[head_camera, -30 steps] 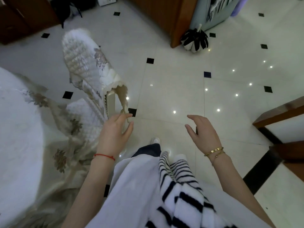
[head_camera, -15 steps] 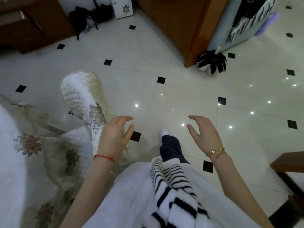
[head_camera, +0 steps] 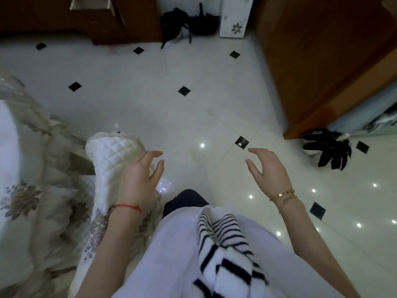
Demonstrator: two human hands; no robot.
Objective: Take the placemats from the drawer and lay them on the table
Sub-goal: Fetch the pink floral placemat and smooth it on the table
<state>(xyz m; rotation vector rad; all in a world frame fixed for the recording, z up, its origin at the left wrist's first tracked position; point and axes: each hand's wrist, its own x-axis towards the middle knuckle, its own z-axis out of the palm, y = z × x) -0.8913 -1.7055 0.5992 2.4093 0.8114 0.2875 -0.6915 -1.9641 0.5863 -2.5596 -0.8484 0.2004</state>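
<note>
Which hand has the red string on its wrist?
The left hand, beside the quilted white chair cover, has a thin red string on its wrist. The right hand wears gold bracelets instead.

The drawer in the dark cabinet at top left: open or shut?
Open. The drawer juts out from the dark wooden cabinet, its pale inside showing. Whether placemats lie in it cannot be told. Both hands hold nothing.

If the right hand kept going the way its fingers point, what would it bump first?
Probably nothing soon. The right hand is open and empty, with its fingers pointing forward and a bit left over bare floor. Far ahead stands the cabinet with an open drawer. Depth is hard to judge.
</note>
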